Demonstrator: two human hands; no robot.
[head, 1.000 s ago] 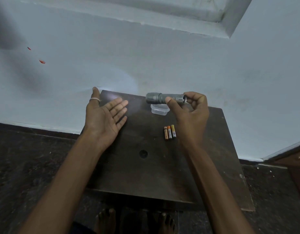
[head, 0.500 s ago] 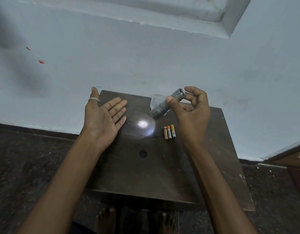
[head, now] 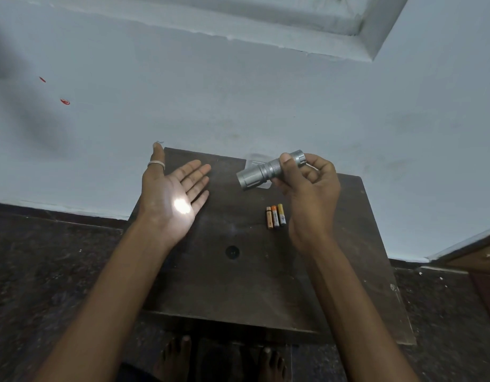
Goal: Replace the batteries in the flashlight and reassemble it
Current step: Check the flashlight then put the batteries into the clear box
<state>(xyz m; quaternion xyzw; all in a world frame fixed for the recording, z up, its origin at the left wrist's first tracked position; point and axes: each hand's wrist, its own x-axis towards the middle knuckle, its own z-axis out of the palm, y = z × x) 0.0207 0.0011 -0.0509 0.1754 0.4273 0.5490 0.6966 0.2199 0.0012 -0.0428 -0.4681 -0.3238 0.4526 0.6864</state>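
3 batts (head: 275,216), tub (head: 254,159) half-hidden behind flashlight (head: 261,173)

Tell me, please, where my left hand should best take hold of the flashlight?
Grip the wide head of the flashlight, coming from the left. The right hand holds the knurled tail half, so the head is the bare part, and it points down-left toward the open left hand. Its grooved sides probably give the fingers purchase.
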